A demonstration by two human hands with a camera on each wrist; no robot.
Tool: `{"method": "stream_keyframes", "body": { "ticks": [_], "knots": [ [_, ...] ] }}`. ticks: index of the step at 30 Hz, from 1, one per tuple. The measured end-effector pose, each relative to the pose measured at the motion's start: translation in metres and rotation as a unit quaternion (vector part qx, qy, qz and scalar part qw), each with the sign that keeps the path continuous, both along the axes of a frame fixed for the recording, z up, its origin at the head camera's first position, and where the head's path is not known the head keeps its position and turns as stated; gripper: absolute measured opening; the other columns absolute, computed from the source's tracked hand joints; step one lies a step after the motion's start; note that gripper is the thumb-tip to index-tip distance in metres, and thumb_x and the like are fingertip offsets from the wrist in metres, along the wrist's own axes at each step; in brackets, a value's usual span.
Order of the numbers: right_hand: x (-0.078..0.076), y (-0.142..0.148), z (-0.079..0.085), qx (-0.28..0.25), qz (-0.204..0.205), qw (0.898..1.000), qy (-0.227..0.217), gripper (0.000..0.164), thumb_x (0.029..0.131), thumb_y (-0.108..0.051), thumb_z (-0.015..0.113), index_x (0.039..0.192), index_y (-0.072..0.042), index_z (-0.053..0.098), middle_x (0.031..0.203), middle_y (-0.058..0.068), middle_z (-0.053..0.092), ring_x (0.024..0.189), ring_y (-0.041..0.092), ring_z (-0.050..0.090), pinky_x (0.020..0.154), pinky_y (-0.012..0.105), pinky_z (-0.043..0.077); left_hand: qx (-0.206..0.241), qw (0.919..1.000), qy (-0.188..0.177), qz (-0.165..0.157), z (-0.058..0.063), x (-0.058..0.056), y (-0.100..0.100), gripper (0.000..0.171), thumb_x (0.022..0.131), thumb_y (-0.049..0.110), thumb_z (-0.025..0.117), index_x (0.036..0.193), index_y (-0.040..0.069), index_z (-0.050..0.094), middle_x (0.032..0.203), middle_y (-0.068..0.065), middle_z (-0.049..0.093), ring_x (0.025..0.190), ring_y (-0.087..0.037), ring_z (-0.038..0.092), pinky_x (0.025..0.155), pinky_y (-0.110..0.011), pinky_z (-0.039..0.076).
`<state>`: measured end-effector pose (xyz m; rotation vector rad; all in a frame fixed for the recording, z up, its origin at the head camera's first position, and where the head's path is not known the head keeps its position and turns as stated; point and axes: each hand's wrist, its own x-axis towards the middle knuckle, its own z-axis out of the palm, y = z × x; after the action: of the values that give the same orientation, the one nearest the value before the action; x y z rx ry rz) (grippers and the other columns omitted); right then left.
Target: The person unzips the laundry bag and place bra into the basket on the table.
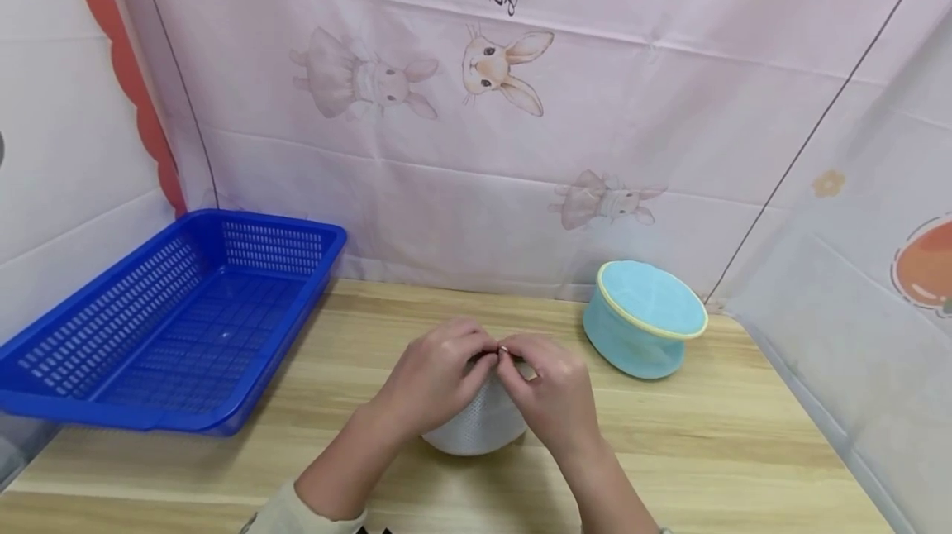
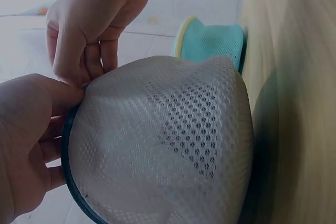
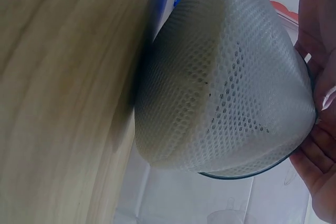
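A white mesh laundry bag [image 1: 476, 425], round with a stiff shape, stands on the wooden table between both hands. Dark green edging [image 2: 67, 163] runs round its top rim in the left wrist view. My left hand [image 1: 440, 369] pinches that rim between thumb and fingers. Close against it, my right hand [image 1: 554, 392] pinches the same spot, and the fingertips of both hands meet there. Something small and shiny shows at the right fingertips in the head view. The honeycomb mesh side [image 3: 231, 93] fills the right wrist view, slightly dented.
A large blue plastic basket [image 1: 297, 327] with slotted walls stands at the left. Toward the back right sits a turquoise mesh bag [image 1: 647, 302] with yellow piping, its top tilted. Printed rabbit cloth [image 1: 446, 212] covers the wall behind the wooden table [image 1: 714, 451].
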<state>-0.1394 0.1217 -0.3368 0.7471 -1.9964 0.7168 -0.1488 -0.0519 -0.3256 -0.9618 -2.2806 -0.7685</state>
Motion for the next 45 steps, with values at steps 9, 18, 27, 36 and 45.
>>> {"method": "stream_keyframes", "body": {
  "ticks": [9,18,27,36,45],
  "knots": [
    [0.0,0.003,-0.001,-0.027,0.019,0.999,-0.009,0.011,0.075,0.002,0.07,0.079,-0.008,0.073,0.078,0.0,0.072,0.072,0.012,0.069,0.067,0.02,0.056,0.005,1.0,-0.006,-0.004,0.002,0.0,-0.002,0.004,0.09,0.013,0.071,0.092,0.014,0.074,0.09,0.006,0.069,0.084,-0.008,0.064,0.072,-0.025,0.056],
    [0.0,0.007,0.001,-0.023,-0.001,1.0,0.001,0.013,0.074,0.003,0.071,0.08,-0.008,0.074,0.079,0.0,0.073,0.072,0.012,0.069,0.063,0.022,0.057,0.011,0.9998,-0.015,0.008,0.005,-0.003,-0.007,0.005,0.089,0.011,0.072,0.091,0.015,0.074,0.092,0.006,0.069,0.084,-0.008,0.065,0.071,-0.024,0.056],
    [-0.001,0.008,0.003,-0.027,-0.005,1.0,0.0,0.016,0.072,0.005,0.073,0.081,-0.008,0.075,0.08,0.001,0.074,0.072,0.014,0.071,0.064,0.024,0.058,0.009,0.9997,-0.014,0.019,0.007,-0.005,-0.013,0.003,0.09,0.014,0.072,0.091,0.015,0.075,0.091,0.005,0.069,0.081,-0.007,0.064,0.069,-0.023,0.055],
    [-0.001,0.005,0.001,-0.024,-0.002,1.0,-0.006,0.01,0.076,0.001,0.068,0.079,-0.008,0.073,0.078,0.0,0.072,0.071,0.013,0.069,0.065,0.023,0.057,0.007,0.9994,-0.024,0.023,0.004,-0.003,-0.01,0.004,0.088,0.014,0.073,0.091,0.015,0.075,0.092,0.006,0.069,0.086,-0.009,0.064,0.073,-0.025,0.056],
    [0.0,0.0,-0.003,-0.009,0.009,1.0,0.011,0.013,0.075,0.002,0.066,0.079,-0.008,0.072,0.077,-0.001,0.071,0.072,0.013,0.068,0.066,0.023,0.057,-0.005,0.9998,-0.006,-0.019,-0.002,0.0,0.0,0.004,0.09,0.013,0.071,0.092,0.013,0.074,0.089,0.006,0.068,0.086,-0.009,0.064,0.074,-0.025,0.056]
  ]
}}
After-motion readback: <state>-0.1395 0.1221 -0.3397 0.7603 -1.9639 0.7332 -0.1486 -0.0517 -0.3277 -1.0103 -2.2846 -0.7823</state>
